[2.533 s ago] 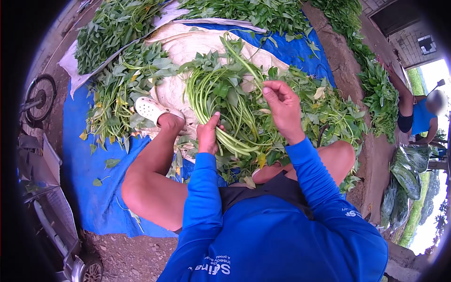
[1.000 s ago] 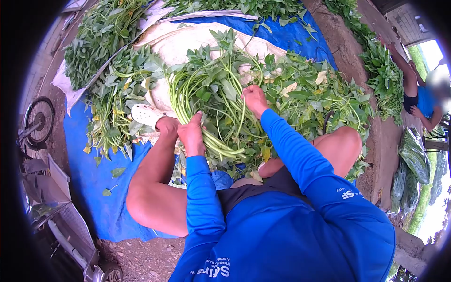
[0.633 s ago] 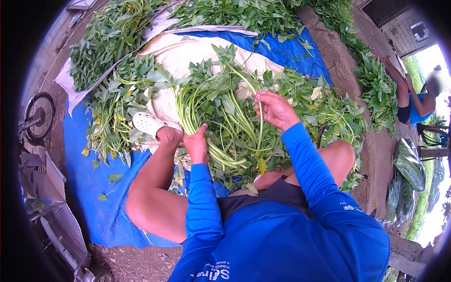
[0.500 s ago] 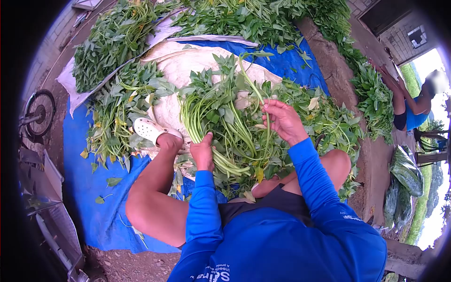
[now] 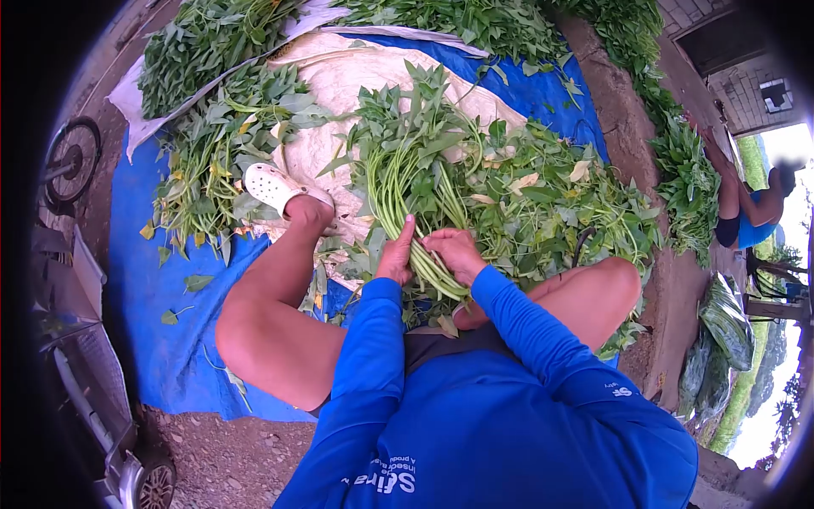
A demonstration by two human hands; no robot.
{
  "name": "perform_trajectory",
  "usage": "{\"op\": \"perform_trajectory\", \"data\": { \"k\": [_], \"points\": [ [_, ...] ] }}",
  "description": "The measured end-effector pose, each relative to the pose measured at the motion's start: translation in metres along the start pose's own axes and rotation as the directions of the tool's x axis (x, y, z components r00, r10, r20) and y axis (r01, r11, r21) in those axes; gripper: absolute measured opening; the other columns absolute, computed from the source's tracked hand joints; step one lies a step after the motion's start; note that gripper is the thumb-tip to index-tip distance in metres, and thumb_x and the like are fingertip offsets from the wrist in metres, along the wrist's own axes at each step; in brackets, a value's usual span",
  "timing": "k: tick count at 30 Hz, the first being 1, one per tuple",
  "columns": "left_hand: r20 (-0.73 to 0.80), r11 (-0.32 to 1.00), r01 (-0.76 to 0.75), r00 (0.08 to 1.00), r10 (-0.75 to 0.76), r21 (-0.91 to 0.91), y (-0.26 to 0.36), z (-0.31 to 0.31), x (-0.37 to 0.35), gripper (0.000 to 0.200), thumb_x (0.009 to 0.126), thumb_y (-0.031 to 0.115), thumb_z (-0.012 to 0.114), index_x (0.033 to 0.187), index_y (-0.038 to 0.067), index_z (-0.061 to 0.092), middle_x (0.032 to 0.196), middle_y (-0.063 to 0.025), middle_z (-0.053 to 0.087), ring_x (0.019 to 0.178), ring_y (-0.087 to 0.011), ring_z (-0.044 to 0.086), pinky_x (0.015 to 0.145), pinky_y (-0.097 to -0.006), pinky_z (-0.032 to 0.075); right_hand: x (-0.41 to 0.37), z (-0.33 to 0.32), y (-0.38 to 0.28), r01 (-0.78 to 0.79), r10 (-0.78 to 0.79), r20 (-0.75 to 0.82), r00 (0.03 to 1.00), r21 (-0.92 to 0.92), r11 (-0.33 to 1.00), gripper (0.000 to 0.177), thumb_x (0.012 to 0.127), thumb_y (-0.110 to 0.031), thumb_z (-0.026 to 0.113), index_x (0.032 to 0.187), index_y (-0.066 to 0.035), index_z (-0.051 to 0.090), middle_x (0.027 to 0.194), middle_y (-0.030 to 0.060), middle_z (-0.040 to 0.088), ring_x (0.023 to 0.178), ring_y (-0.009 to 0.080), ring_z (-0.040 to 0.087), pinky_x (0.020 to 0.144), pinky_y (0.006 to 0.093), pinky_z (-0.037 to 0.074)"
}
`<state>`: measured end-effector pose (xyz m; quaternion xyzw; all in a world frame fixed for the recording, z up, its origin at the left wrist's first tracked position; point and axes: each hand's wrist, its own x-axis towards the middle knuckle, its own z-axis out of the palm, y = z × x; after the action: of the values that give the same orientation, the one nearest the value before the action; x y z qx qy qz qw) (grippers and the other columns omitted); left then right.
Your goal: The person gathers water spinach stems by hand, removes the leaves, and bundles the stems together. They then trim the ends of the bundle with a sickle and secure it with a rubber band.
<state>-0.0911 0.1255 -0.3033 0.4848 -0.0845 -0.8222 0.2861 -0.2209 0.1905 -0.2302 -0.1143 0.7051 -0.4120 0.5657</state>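
A big blue sheet [image 5: 161, 365] lies on the ground. The person sits at its edge in a blue shirt [image 5: 500, 424] with long sleeves. A pale cloth [image 5: 331, 76] lies over the middle of the sheet. Heaps of leafy greens are all around: one thick heap [image 5: 199, 59] at the top left, and a messy heap [image 5: 560, 204] to the right with some yellow and dry tan leaves in it.

The bunch of greens [image 5: 392, 188] is in the middle, in front of the person's lap. Its stems are long, thin, smooth and light green. They bend in a curve, with the leaves at the far end and the bare ends near the lap. The leaves are darker green and pointed.

The left hand [image 5: 396, 254] is wrapped around the bare stems, thumb on top. The right hand [image 5: 455, 253] is just beside it, fingers curled and touching the stems. I cannot tell if it pinches one stem or more. A white shoe [image 5: 275, 188] with holes is on the left foot.

The chest writing [image 5: 386, 485] is partly in a fold. I can read "fina", "Insec" and "A produ". The sleeve letters [image 5: 619, 391] say "SF".
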Motion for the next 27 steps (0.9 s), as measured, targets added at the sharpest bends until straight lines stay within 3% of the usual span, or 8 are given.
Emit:
{"op": "perform_trajectory", "data": {
  "k": [3, 7, 14, 18, 21, 24, 26, 27],
  "points": [
    [-0.33, 0.92, -0.388, 0.862, 0.384, 0.056, -0.013, 0.03, -0.022, 0.083, 0.085, 0.034, 0.096, 0.138, -0.007, 0.047, 0.128, -0.0228, 0.064, 0.102, -0.0254, 0.068, 0.085, -0.0393, 0.06, 0.009, 0.011, 0.013, 0.063, -0.063, -0.024, 0.998, -0.026, 0.998, 0.016, 0.094, -0.007, 0.079, 0.107, 0.003, 0.076, 0.098, 0.0093, 0.078, 0.085, 0.0161, 0.072, 0.076, 0.0324, 0.061],
    [-0.18, 0.971, -0.204, 0.958, 0.225, 0.129, -0.001, 0.016, -0.009, 0.083, 0.083, 0.022, 0.095, 0.138, -0.01, 0.042, 0.129, -0.0239, 0.064, 0.107, -0.0266, 0.067, 0.091, -0.0394, 0.058, 0.007, 0.024, 0.016, 0.032, -0.032, 0.001, 0.999, 0.043, 0.999, 0.017, 0.093, -0.008, 0.082, 0.106, 0.002, 0.077, 0.099, 0.0099, 0.078, 0.087, 0.017, 0.072, 0.078, 0.0332, 0.059],
    [-0.252, 0.838, -0.486, 0.803, 0.541, 0.249, -0.001, 0.033, -0.024, 0.078, 0.084, 0.019, 0.093, 0.137, -0.011, 0.044, 0.126, -0.0229, 0.066, 0.104, -0.0248, 0.068, 0.089, -0.039, 0.058, 0.017, 0.024, 0.028, 0.082, -0.086, 0.024, 0.996, 0.15, 0.985, 0.018, 0.092, -0.006, 0.08, 0.106, 0.005, 0.078, 0.103, 0.0117, 0.079, 0.09, 0.0185, 0.073, 0.08, 0.0325, 0.059],
    [-0.13, 0.96, -0.169, 0.971, 0.201, 0.224, 0.011, 0.011, -0.006, 0.045, 0.091, 0.014, 0.085, 0.12, -0.01, 0.061, 0.106, -0.0154, 0.072, 0.086, -0.0217, 0.07, 0.074, -0.0379, 0.058, 0.004, 0.027, 0.02, 0.162, -0.162, 0.015, 0.987, -0.028, 0.986, 0.015, 0.093, -0.007, 0.079, 0.103, 0.004, 0.08, 0.102, 0.0098, 0.079, 0.09, 0.017, 0.072, 0.081, 0.0309, 0.057],
    [-0.118, 0.953, -0.283, 0.948, 0.296, 0.111, 0.012, 0.013, -0.002, 0.032, 0.093, 0.011, 0.081, 0.116, -0.002, 0.065, 0.095, -0.0105, 0.072, 0.07, -0.0193, 0.065, 0.062, -0.0371, 0.053, -0.014, 0.021, 0.011, 0.493, -0.511, 0.085, 0.856, -0.432, 0.755, 0.017, 0.094, -0.012, 0.08, 0.1, 0.003, 0.082, 0.104, 0.009, 0.079, 0.09, 0.0176, 0.072, 0.08, 0.032, 0.057],
    [-0.105, 0.961, -0.23, 0.963, 0.247, 0.151, 0.034, 0.01, -0.015, 0.024, 0.094, 0.011, 0.08, 0.111, 0.005, 0.065, 0.083, -0.0048, 0.066, 0.059, -0.0154, 0.06, 0.051, -0.033, 0.051, -0.05, -0.005, -0.026, 0.308, -0.288, 0.174, 0.942, -0.1, 0.946, 0.023, 0.094, -0.014, 0.081, 0.108, 0.004, 0.08, 0.107, 0.0122, 0.079, 0.096, 0.0212, 0.073, 0.084, 0.0362, 0.058],
    [-0.111, 0.967, -0.165, 0.976, 0.189, 0.196, 0.058, 0.016, -0.029, 0.023, 0.094, 0.012, 0.08, 0.108, 0.006, 0.063, 0.079, -0.0034, 0.063, 0.056, -0.0141, 0.059, 0.048, -0.0318, 0.051, -0.051, -0.053, -0.059, 0.128, -0.125, 0.06, 0.99, -0.049, 0.991, 0.036, 0.093, -0.015, 0.081, 0.124, 0.003, 0.075, 0.108, 0.0145, 0.078, 0.099, 0.025, 0.073, 0.089, 0.0397, 0.058],
    [-0.079, 0.96, -0.166, 0.979, 0.188, 0.225, 0.068, 0.02, -0.04, 0.022, 0.094, 0.013, 0.081, 0.104, 0.007, 0.063, 0.077, -0.0026, 0.061, 0.054, -0.0133, 0.059, 0.046, -0.0304, 0.052, -0.021, -0.087, -0.044, 0.322, -0.448, -0.197, 0.872, -0.457, 0.829, 0.046, 0.091, -0.013, 0.08, 0.134, 0.001, 0.068, 0.11, 0.0152, 0.077, 0.1, 0.0279, 0.073, 0.093, 0.0401, 0.058]
  ]
}}
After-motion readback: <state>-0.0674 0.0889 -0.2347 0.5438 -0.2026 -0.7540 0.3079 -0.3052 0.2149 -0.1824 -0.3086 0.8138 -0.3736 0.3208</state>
